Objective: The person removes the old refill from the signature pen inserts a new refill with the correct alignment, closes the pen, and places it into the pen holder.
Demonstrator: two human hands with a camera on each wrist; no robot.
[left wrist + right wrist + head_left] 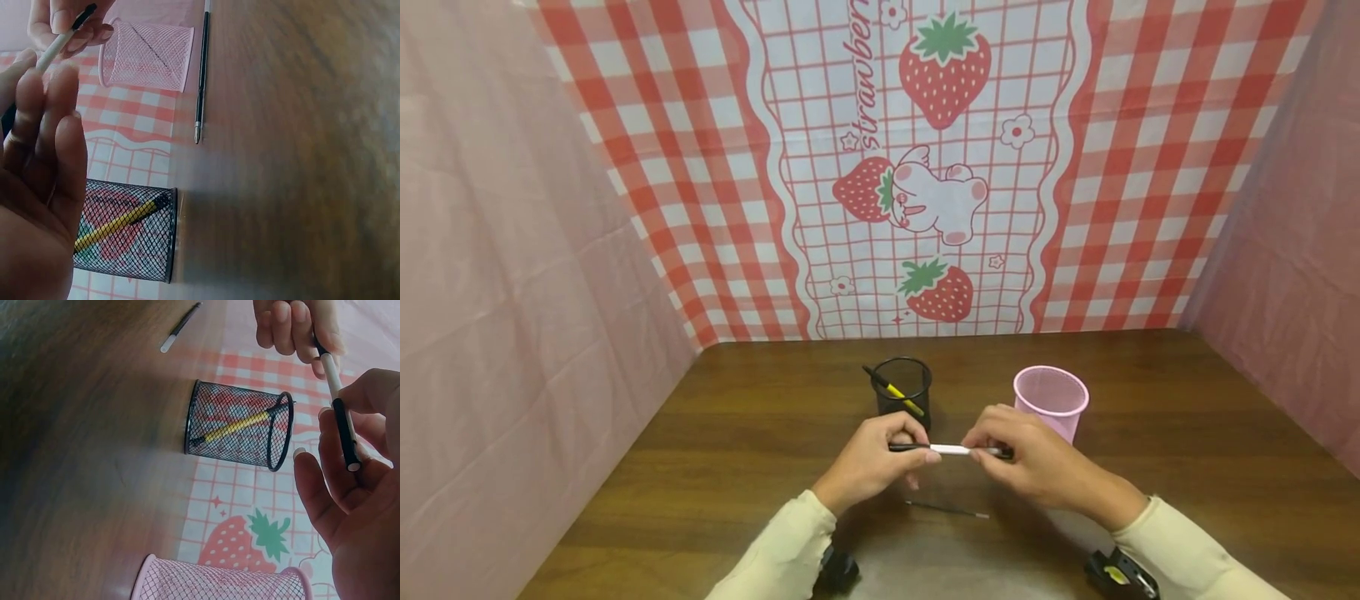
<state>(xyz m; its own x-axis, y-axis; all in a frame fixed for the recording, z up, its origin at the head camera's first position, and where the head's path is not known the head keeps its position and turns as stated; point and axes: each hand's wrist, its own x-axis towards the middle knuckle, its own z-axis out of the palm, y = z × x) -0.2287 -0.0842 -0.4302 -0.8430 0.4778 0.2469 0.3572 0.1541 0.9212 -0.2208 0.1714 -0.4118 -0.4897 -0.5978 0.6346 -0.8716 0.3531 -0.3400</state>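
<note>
A pen with a white middle and black ends [950,449] is held level between both hands in the head view. My left hand [876,458] pinches its left black end between thumb and fingers. The right hand [1037,458] grips the other black end, fingertips at the white part. In the right wrist view, the pen's rounded black tip [354,467] sticks out past the right fingers. On the table below the hands lies a thin dark ink refill [947,509] with a metal point [197,132] and a whitish end [167,344].
A black mesh cup [889,406] stands beyond the left hand, with a yellow and black pen [895,391] leaning inside. Behind the right hand is a pink mesh cup [1060,423]. A red-checked strawberry cloth [880,242] hangs at the table's far edge.
</note>
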